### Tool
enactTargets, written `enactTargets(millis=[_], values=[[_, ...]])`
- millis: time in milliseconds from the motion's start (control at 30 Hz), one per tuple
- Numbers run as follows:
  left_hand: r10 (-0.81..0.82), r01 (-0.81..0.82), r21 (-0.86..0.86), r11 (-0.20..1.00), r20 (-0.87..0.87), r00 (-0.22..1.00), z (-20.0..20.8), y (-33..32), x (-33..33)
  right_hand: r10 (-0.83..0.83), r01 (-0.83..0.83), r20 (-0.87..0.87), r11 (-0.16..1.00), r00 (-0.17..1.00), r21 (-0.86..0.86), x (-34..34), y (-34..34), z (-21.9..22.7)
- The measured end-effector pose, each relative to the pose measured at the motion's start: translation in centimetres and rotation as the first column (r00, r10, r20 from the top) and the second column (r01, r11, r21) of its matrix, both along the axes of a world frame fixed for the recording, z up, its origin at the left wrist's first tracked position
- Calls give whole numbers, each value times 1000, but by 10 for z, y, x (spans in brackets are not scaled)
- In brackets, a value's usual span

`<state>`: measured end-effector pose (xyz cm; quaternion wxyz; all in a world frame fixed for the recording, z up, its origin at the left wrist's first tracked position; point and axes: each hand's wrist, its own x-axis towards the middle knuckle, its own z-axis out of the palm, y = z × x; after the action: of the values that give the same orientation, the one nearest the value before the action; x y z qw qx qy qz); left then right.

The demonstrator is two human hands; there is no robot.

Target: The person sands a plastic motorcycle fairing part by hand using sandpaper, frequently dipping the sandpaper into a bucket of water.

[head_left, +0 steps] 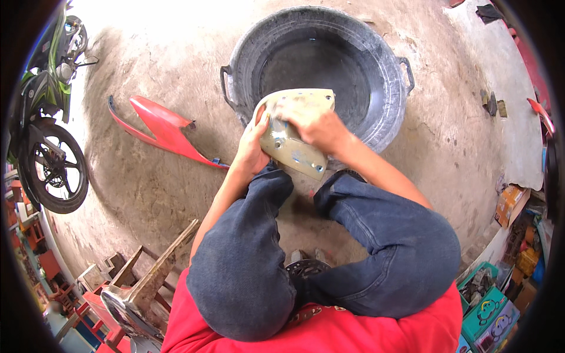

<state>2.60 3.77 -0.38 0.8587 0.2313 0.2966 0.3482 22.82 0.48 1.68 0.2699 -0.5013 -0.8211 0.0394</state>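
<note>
A curved beige panel [303,154] with bolt holes and scuffed blue and whitish patches is held above my knees, at the near rim of a big black tub [389,112]. Along the panel's left edge, my left hand [253,146] grips it with the thumb on top. My right hand [318,125] presses on the panel's upper face, fingers curled and slightly blurred. Whatever lies under those fingers is hidden. The tub has two side handles and holds dark liquid.
A red curved fairing piece [162,122] lies on the concrete floor to the left, with a parked motorcycle [50,153] beyond it. Wooden framework [141,276] stands at the lower left. Boxes [491,312] and a cardboard carton [511,205] crowd the right side.
</note>
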Motion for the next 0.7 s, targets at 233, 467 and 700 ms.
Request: enactTargets(millis=[233, 467, 700], values=[[4, -4, 16, 1000, 18, 1000, -3, -1, 1, 6, -5, -23, 999, 1000, 43, -10, -7, -1], [17, -17, 37, 999, 1, 1000, -1, 1, 5, -118, 118, -84, 993, 989, -1, 14, 2, -5], [-7, 7, 28, 1000, 12, 1000, -3, 0, 5, -166, 164, -79, 986, 983, -36, 21, 8, -6]])
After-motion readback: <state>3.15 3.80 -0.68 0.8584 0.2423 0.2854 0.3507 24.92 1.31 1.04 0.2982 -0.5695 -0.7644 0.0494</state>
